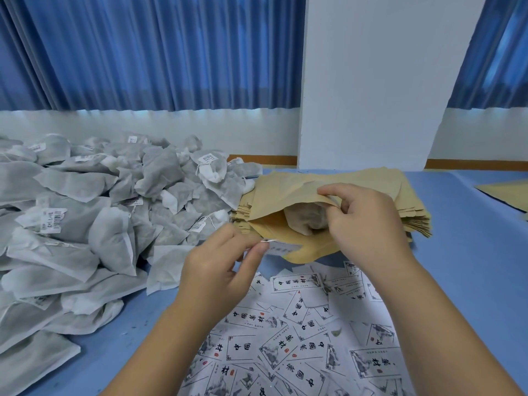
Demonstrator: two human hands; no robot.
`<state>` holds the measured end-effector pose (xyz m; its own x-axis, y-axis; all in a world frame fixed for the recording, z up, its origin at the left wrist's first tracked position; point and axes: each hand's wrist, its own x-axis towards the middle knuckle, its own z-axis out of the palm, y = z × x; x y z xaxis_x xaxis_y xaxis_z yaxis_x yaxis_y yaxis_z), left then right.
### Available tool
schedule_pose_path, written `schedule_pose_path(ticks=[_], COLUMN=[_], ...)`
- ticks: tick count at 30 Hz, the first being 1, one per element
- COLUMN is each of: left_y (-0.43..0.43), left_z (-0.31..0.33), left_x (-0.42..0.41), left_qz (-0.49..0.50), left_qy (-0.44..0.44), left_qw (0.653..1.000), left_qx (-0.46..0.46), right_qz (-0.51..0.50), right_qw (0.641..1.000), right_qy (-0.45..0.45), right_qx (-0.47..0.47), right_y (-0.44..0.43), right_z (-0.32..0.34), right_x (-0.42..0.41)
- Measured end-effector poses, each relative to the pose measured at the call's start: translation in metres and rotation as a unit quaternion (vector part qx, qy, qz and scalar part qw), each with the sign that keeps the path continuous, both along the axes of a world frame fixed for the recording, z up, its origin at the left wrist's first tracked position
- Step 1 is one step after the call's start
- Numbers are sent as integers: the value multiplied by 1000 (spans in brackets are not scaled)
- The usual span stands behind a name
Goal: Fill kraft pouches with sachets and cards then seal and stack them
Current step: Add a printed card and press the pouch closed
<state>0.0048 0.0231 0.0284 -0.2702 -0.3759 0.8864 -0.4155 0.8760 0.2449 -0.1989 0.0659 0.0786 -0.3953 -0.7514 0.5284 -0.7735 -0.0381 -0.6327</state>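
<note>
As your right hand (368, 224) pinches the tan kraft paper pouch (285, 194) open, grey fabric sachet (303, 221) under its fingers (333, 192), your left hand (217, 270) pinches a white printed card (284, 248).

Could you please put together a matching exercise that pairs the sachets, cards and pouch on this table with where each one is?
Things:
1. heap of sachets
2. loose cards
3. open pouch
4. single card

Places:
A. pinched by the left hand
B. spread on the table, nearest the person
C. piled on the table's left side
D. mouth held open by the right hand, with a sachet inside

Pairs: 1-C, 2-B, 3-D, 4-A
</note>
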Motion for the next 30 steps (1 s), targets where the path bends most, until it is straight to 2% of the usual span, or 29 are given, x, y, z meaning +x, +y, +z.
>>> schedule_pose_path(ticks=[4, 6, 9, 14, 19, 21, 23, 27, 30], left_y=[5, 10, 15, 21, 10, 7, 3, -8, -11], left_z=[2, 2, 6, 22, 23, 25, 27, 24, 23], left_x=[-3, -8, -13, -26, -53, -61, -69, -73, -74], left_qz=[44, 58, 69, 156, 263, 261, 232, 157, 131], left_qy=[-69, -100, -152, -214, -354, -386, -399, -377, -352], left_qw=[992, 988, 984, 963, 890, 877, 877, 892, 910], left_qx=[-93, -101, -57, 50, 112, 121, 134, 193, 177], right_qz=[3, 4, 9, 13, 22, 24, 26, 28, 31], right_qw=[1000, 1000, 1000, 1000, 1000, 1000, 1000, 999, 999], right_qy=[-6, 3, 9, 0, 2, 5, 8, 12, 17], right_qx=[-8, -11, -16, -15, -16, -16, -16, -20, -19], right_y=[0, 0, 1, 2, 3, 2, 2, 2, 1], right_z=[0, 1, 1, 4, 5, 5, 5, 5, 5], right_x=[1, 3, 4, 4, 7, 8, 9, 8, 9])
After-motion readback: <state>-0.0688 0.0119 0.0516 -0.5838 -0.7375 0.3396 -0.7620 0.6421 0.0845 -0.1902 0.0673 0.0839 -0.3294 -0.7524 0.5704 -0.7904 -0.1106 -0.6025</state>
